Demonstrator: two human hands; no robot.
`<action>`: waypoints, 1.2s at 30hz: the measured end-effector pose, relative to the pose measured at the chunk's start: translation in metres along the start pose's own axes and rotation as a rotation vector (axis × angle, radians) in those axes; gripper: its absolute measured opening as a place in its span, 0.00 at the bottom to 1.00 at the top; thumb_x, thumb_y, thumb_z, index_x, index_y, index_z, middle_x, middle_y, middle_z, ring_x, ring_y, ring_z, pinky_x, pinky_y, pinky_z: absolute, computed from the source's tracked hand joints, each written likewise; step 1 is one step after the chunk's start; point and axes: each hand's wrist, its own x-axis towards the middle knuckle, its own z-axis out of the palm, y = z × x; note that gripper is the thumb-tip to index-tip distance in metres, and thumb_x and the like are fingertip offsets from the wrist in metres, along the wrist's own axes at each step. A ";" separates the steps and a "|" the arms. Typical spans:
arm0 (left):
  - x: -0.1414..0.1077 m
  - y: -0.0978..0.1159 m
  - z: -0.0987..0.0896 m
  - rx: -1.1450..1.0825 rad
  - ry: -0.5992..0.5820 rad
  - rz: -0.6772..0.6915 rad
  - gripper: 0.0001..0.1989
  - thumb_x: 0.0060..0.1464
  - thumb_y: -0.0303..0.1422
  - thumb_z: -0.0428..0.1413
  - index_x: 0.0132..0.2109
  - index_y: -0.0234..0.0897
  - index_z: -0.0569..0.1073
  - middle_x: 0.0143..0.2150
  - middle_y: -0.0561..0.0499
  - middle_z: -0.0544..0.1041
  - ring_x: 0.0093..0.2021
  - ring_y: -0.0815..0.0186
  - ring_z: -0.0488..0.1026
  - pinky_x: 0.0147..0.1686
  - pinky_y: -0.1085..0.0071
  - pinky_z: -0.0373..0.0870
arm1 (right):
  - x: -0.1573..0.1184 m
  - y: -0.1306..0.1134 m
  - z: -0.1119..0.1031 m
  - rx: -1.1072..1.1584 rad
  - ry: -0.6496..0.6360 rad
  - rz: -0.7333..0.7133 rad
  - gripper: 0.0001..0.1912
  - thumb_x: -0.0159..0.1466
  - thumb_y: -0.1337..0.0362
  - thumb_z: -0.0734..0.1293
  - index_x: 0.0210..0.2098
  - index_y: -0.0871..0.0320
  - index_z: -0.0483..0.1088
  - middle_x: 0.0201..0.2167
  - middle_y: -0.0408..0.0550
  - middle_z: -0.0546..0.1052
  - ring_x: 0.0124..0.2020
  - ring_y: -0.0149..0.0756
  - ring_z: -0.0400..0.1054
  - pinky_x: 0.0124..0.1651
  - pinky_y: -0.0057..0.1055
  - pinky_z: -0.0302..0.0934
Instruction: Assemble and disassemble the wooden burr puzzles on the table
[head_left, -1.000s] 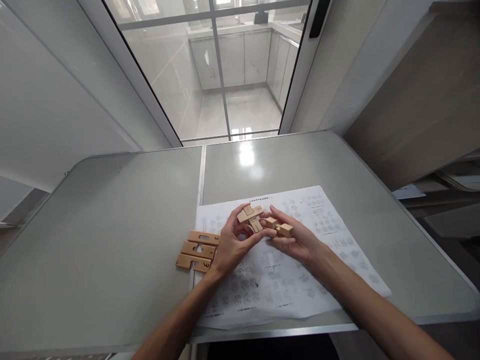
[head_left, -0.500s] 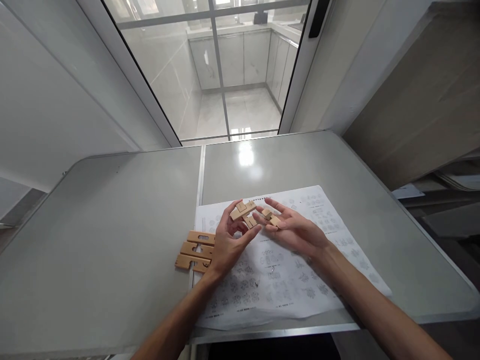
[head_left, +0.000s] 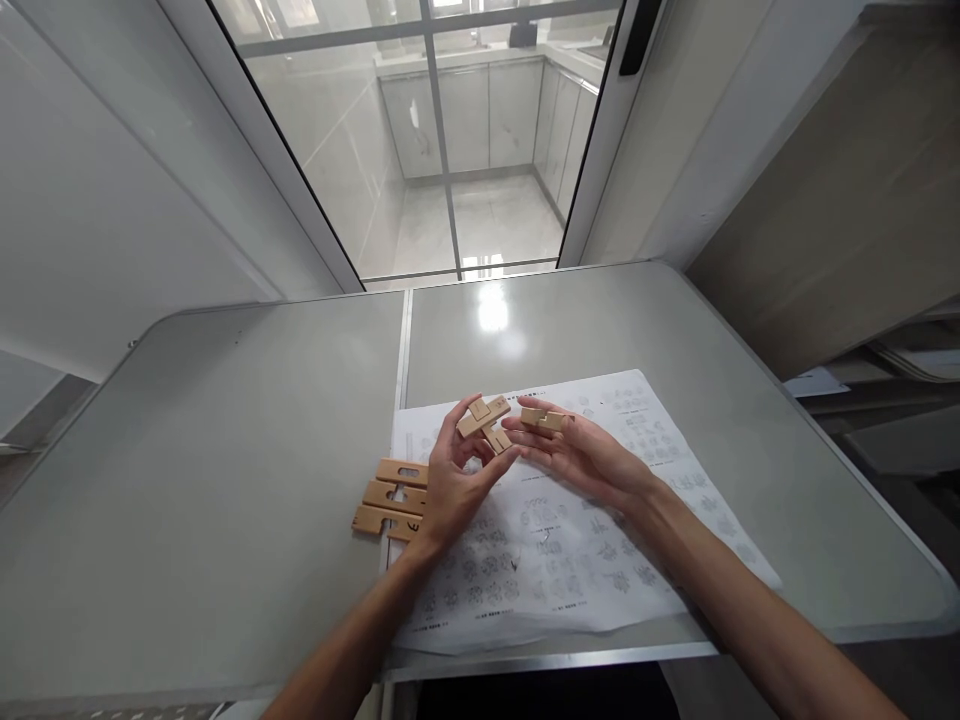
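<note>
My left hand (head_left: 461, 485) is closed on two interlocked wooden puzzle pieces (head_left: 487, 420) that form a cross, gripped between thumb and fingers. Just to the right, my right hand (head_left: 592, 455) holds a notched wooden puzzle piece (head_left: 546, 420) between thumb and fingers, apart from the cross. Both hands are raised over a printed instruction sheet (head_left: 547, 580) with rows of small line drawings. Beside my left wrist lie three flat wooden pieces with cut-outs (head_left: 391, 495), side by side, their right ends hidden by the hand.
The grey folding table (head_left: 247, 480) has a metal seam running front to back and a metal front edge. Beyond its far edge stands a glass door (head_left: 487, 120) with a grid frame. A brown panel (head_left: 840, 180) rises on the right.
The piece in my right hand has turned to lie nearly level, and the right fingers have closed up around it. My left hand with the cross has barely moved.
</note>
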 end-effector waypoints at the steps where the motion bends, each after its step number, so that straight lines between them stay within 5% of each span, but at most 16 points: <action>1: 0.000 0.000 0.000 -0.001 0.001 -0.001 0.39 0.54 0.39 0.73 0.68 0.44 0.67 0.56 0.45 0.82 0.44 0.65 0.80 0.43 0.70 0.78 | 0.000 0.001 -0.001 -0.014 -0.004 0.000 0.29 0.65 0.49 0.80 0.60 0.56 0.77 0.59 0.57 0.81 0.61 0.44 0.76 0.66 0.40 0.70; 7: -0.001 -0.002 0.000 0.042 0.000 0.022 0.39 0.56 0.39 0.72 0.70 0.44 0.67 0.48 0.49 0.82 0.38 0.68 0.77 0.42 0.70 0.77 | 0.001 0.003 -0.006 -0.093 -0.009 0.004 0.32 0.61 0.42 0.80 0.57 0.56 0.81 0.59 0.57 0.81 0.57 0.43 0.76 0.61 0.37 0.70; 13: -0.005 -0.004 -0.002 0.251 -0.023 0.203 0.36 0.57 0.38 0.72 0.69 0.46 0.69 0.37 0.56 0.77 0.32 0.70 0.72 0.39 0.72 0.77 | 0.001 0.002 0.005 -0.182 -0.059 0.028 0.29 0.64 0.48 0.80 0.60 0.53 0.78 0.58 0.56 0.80 0.60 0.47 0.74 0.64 0.44 0.66; 20: -0.006 -0.008 -0.002 0.419 -0.081 0.438 0.33 0.57 0.32 0.71 0.67 0.47 0.71 0.51 0.50 0.81 0.32 0.73 0.71 0.36 0.75 0.77 | 0.001 0.001 0.011 -0.247 -0.158 0.024 0.30 0.65 0.48 0.79 0.61 0.55 0.77 0.56 0.57 0.81 0.57 0.50 0.76 0.64 0.48 0.65; 28: -0.005 -0.007 -0.004 0.447 -0.089 0.411 0.34 0.57 0.31 0.71 0.68 0.47 0.71 0.47 0.52 0.82 0.32 0.72 0.73 0.36 0.75 0.77 | 0.000 0.000 0.011 -0.313 -0.082 0.041 0.34 0.61 0.46 0.81 0.59 0.57 0.77 0.53 0.58 0.83 0.55 0.51 0.77 0.61 0.48 0.67; 36: -0.004 -0.007 -0.006 0.481 -0.153 0.374 0.33 0.57 0.31 0.70 0.67 0.47 0.72 0.43 0.54 0.82 0.33 0.71 0.73 0.38 0.74 0.76 | -0.002 -0.003 0.014 -0.441 -0.018 0.029 0.21 0.66 0.54 0.77 0.56 0.55 0.79 0.51 0.54 0.84 0.52 0.46 0.78 0.60 0.44 0.68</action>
